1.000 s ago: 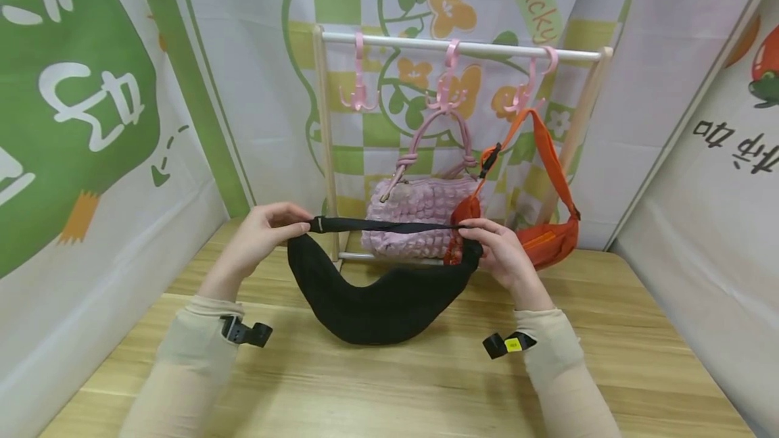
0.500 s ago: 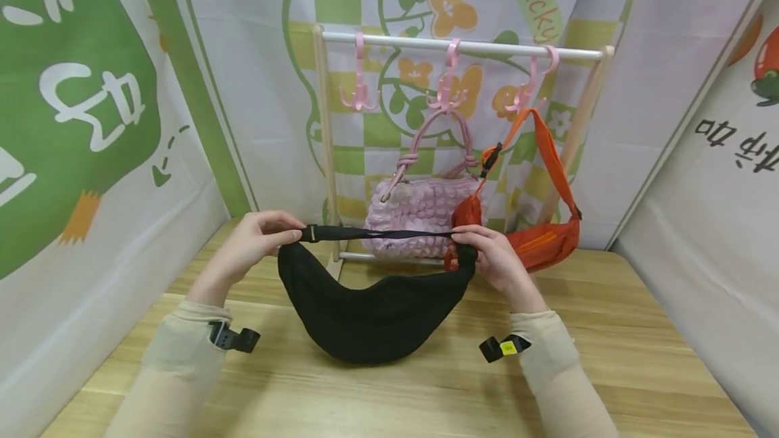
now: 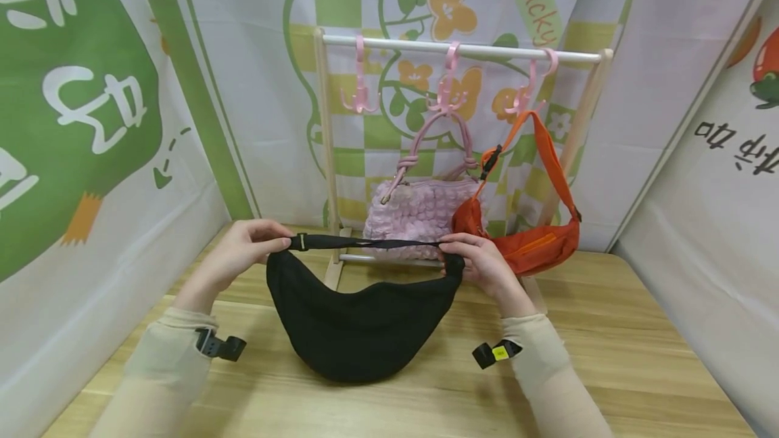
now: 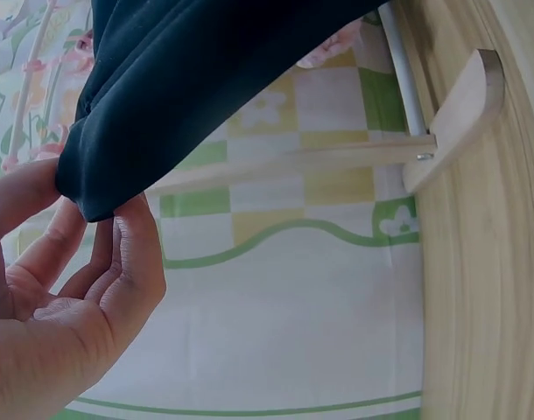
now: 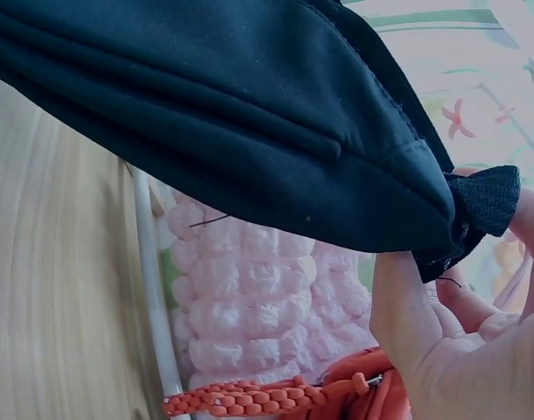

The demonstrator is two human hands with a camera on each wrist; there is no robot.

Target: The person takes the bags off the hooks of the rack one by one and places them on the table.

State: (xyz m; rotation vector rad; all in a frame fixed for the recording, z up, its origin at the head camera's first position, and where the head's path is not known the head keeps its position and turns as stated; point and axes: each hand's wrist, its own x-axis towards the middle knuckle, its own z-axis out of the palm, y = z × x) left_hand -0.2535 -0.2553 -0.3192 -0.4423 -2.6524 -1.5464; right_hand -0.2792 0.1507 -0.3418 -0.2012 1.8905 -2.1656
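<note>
A black crescent-shaped bag point(image 3: 365, 323) is held up between my two hands, its strap point(image 3: 365, 242) stretched across the top and its body sagging below. At the left end my left hand point(image 3: 240, 255) pinches the strap beside its slider buckle; in the left wrist view, fingers curl at the tip of the black bag point(image 4: 188, 79). My right hand point(image 3: 483, 265) pinches the other end, and in the right wrist view the bunched webbing point(image 5: 486, 201) shows between thumb and fingers. Part of the strap's right end is hidden by the hand.
Behind stands a wood-and-metal rack point(image 3: 395, 42) with pink hooks point(image 3: 360, 86) along its bar. A pink puffy handbag point(image 3: 414, 211) hangs from the middle hook, an orange waist bag point(image 3: 541, 245) from the right one. The left hook bears no bag. Printed cloth walls surround the wooden table point(image 3: 438, 397).
Both hands have drawn the black bag back toward me, lower in the head view and somewhat left. The grip at both ends stays the same; the hanging bags have not moved.
</note>
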